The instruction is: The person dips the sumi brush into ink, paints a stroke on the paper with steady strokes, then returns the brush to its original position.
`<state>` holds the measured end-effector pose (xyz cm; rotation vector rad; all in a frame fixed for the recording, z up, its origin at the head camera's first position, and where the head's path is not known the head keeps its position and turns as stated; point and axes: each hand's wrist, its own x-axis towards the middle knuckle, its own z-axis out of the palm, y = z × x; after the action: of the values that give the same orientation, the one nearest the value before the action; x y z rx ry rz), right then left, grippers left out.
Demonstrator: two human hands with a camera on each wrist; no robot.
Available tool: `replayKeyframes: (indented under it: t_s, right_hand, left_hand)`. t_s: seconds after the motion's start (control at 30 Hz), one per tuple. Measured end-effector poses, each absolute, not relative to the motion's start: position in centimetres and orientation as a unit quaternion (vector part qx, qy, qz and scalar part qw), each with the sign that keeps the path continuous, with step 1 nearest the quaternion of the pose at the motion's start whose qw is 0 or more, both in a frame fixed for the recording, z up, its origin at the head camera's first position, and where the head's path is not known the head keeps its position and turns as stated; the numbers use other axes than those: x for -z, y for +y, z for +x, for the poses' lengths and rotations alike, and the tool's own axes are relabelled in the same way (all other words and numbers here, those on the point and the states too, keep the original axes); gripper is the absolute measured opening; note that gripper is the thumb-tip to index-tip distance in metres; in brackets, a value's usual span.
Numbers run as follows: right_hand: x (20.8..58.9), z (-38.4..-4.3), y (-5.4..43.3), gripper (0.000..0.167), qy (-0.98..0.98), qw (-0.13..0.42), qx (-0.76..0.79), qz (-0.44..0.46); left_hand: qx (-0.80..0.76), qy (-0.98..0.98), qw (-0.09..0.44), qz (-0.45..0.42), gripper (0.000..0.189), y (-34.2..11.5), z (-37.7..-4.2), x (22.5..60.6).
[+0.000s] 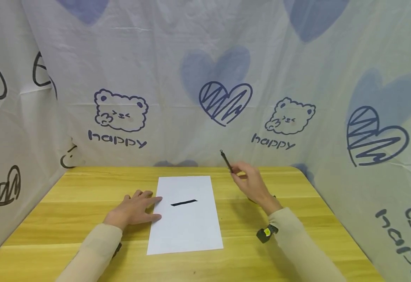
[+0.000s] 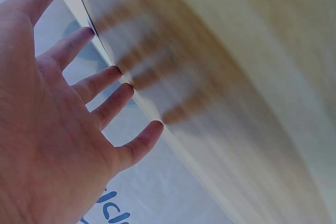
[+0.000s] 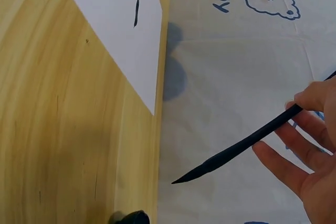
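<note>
A white sheet of paper (image 1: 186,231) lies on the wooden table, bearing one short, slightly slanted black stroke (image 1: 184,203). My left hand (image 1: 135,208) rests at the sheet's left edge, thumb and index fingertip on the paper. In the left wrist view its fingers (image 2: 107,108) are spread and fairly straight, fingertips on the tabletop. Right of the sheet, my right hand (image 1: 249,182) is raised over the table. It pinches a slim black calligraphy brush (image 3: 236,150) between thumb and fingers. The brush's dark pointed tip shows apart from the paper in the right wrist view.
The yellow wooden table (image 1: 272,254) ends at a white curtain (image 1: 170,129) printed with hearts and bears, which also hangs along both sides. A small dark object (image 3: 134,217) stands at the bottom of the right wrist view, partly cut off.
</note>
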<state>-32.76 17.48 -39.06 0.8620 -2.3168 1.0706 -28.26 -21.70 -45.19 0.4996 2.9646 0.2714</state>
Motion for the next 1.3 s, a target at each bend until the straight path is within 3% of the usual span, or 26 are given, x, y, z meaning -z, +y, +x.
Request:
replayKeyframes:
  t_s: [0.3, 0.87, 1.3]
  right_hand:
    - [38.9, -32.7, 18.8, 0.026, -0.843, 0.225, -0.352, 0.34]
    - [39.8, -33.2, 22.8, 0.023, -0.86, 0.237, -0.209, 0.401]
    - [40.3, -32.6, 25.0, 0.024, -0.871, 0.224, -0.183, 0.396]
  left_hand:
    - [-0.092, 0.98, 0.063, 0.166, 0.074, -21.7, -28.2, 45.1]
    - [-0.091, 0.98, 0.06, 0.168, 0.074, -21.8, -28.2, 45.2]
    - [-0.087, 0.98, 0.057, 0.167, 0.073, -21.7, -28.1, 45.1]
